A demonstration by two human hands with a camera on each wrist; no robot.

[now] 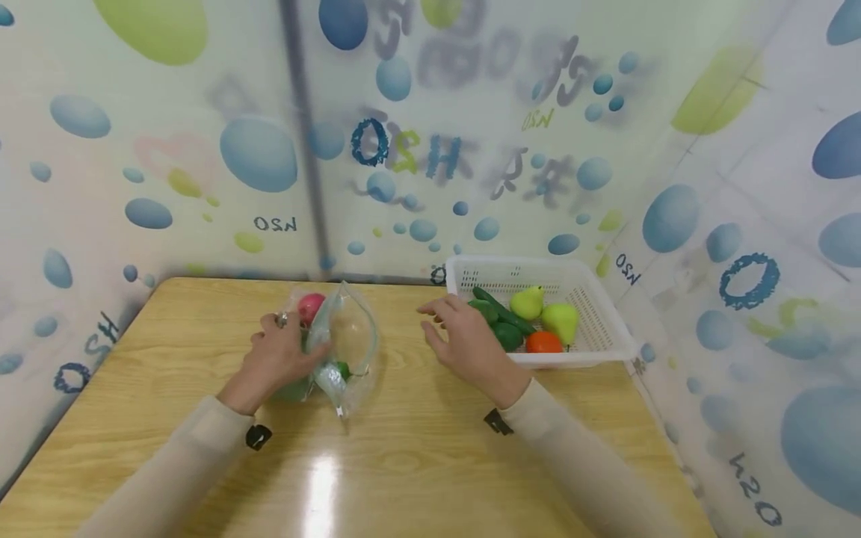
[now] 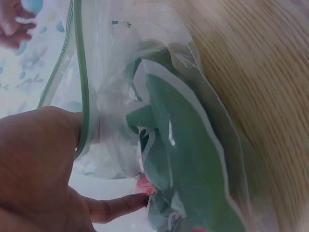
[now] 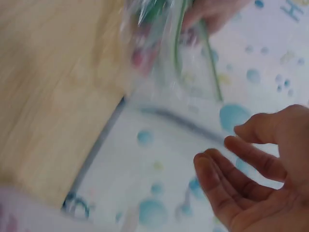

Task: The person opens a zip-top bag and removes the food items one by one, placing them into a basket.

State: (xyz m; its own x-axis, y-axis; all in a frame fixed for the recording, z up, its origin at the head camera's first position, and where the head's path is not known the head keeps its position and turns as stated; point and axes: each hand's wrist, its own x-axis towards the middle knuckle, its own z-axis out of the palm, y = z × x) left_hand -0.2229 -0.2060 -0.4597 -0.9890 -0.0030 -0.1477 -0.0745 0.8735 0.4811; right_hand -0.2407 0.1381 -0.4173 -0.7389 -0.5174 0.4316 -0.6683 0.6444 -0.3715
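A clear zip bag [image 1: 354, 336] with a green-edged mouth stands on the table, its mouth gaping to the right. Inside it are a pinkish-red round item [image 1: 311, 308] and something green [image 1: 344, 370], partly hidden by the film. My left hand [image 1: 279, 355] holds the bag from its left side, the thumb at the rim [image 2: 83, 72] and a finger against the red item [image 2: 144, 185]. My right hand [image 1: 471, 345] hovers with loosely bent fingers and nothing in it, between the bag and a white basket [image 1: 608, 325], overlapping the basket's left edge in the head view.
In the basket lie a cucumber [image 1: 503, 311], dark green vegetables [image 1: 507, 336], two green pears [image 1: 560, 321] and an orange-red round item [image 1: 543, 342]. The wooden table [image 1: 403, 463] meets a patterned curtain wall [image 1: 430, 209] at the back and right.
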